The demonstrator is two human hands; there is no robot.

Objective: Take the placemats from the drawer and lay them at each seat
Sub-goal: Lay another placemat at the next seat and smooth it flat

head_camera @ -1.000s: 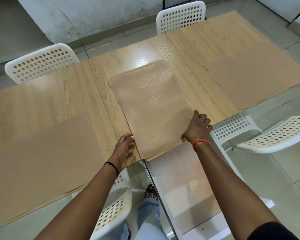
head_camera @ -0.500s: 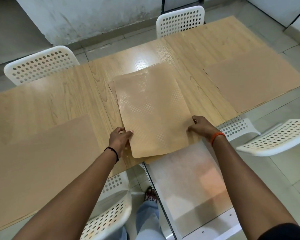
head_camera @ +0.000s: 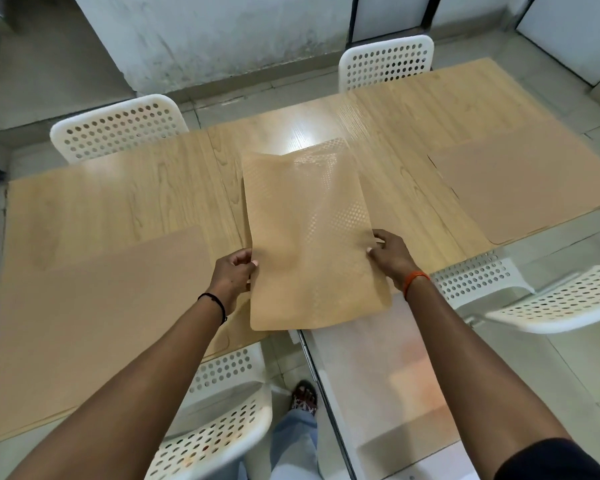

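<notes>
Left hand and right hand closed on opposite edges of a placemat, lifted above the counter. Flanked by left mat and right mat, lying flat.

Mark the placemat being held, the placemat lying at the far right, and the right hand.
held placemat [head_camera: 309, 237], head view, centre of its patterned face.
far-right placemat [head_camera: 527, 185], head view, middle of its flat top.
right hand [head_camera: 390, 254], head view, back of the hand.
</notes>
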